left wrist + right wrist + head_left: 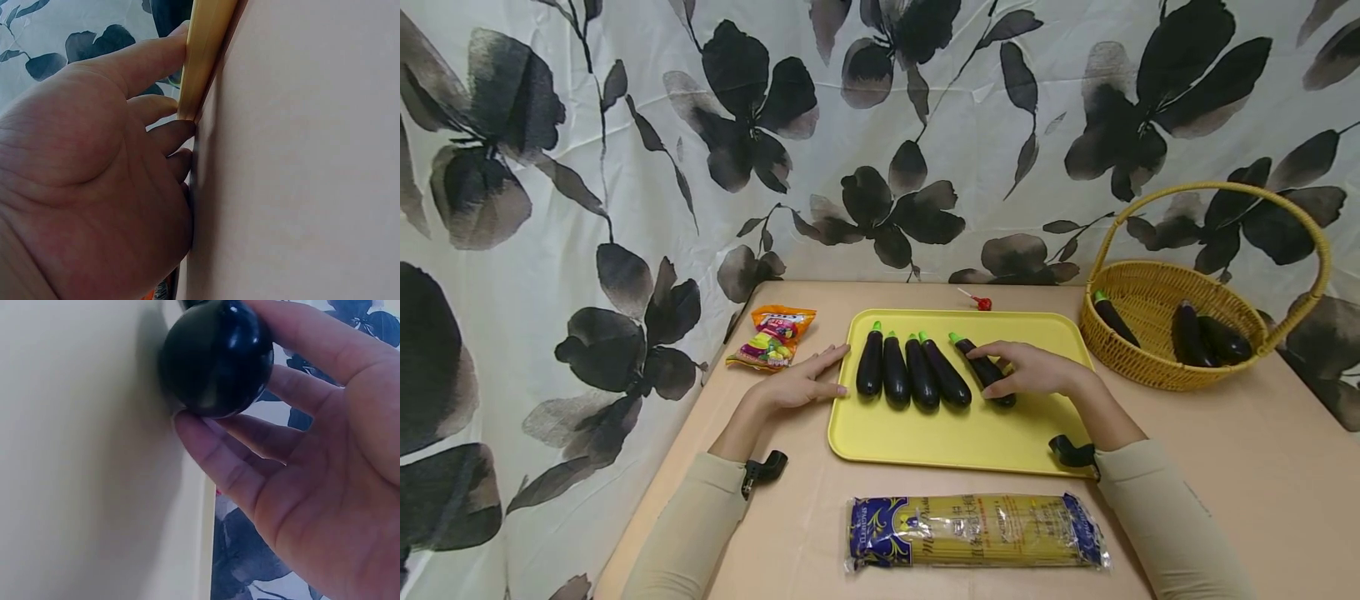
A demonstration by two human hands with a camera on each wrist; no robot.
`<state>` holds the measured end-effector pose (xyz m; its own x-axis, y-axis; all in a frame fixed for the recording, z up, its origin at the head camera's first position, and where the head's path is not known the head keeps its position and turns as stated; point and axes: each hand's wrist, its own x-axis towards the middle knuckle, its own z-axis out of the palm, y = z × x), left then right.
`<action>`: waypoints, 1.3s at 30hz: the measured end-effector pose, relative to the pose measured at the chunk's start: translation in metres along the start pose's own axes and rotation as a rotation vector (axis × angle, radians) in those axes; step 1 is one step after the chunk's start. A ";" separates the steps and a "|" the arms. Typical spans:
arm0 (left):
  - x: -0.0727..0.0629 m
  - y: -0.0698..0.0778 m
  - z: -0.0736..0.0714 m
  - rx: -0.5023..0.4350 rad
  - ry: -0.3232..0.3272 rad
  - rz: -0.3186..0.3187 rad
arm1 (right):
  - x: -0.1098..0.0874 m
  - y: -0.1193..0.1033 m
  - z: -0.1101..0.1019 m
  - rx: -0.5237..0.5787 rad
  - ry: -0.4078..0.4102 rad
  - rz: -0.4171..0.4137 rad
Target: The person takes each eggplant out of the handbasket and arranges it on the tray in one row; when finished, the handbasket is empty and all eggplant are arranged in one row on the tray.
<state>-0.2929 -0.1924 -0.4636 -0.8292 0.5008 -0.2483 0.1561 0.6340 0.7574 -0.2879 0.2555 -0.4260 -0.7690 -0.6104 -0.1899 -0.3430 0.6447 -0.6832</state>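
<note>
Several dark eggplants (pixel 922 375) with green stem ends lie side by side on the yellow tray (pixel 880 433). To the right of that row, my right hand (pixel 1033 369) grips another eggplant (pixel 989 370) lying aslant on the tray. The right wrist view has the thumb and fingers on either side of its round dark end (pixel 217 359). My left hand (pixel 805 382) touches the tray's left rim with extended fingers. In the left wrist view, the thumb reaches over the yellow rim (pixel 209 53), and the fingertips are partly hidden by it.
A wicker basket (pixel 1150 375) with a tall handle holds 3 eggplants at the right. An orange snack bag (pixel 775 336) lies left of the tray, and a red lollipop (pixel 983 303) lies behind it. A spaghetti pack (pixel 977 531) lies in front. A floral cloth hangs behind the table.
</note>
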 end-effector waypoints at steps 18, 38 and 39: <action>0.003 -0.001 -0.004 -0.015 -0.008 0.000 | -0.005 -0.003 -0.012 0.075 -0.051 0.010; 0.003 0.000 -0.003 -0.035 -0.007 0.001 | -0.003 -0.006 -0.010 0.102 -0.069 -0.005; 0.003 0.000 -0.003 -0.036 -0.008 0.001 | -0.004 -0.005 -0.011 0.099 -0.067 -0.006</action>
<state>-0.2967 -0.1924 -0.4624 -0.8247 0.5062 -0.2522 0.1372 0.6117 0.7791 -0.2890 0.2592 -0.4142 -0.7286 -0.6452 -0.2301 -0.2898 0.5947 -0.7499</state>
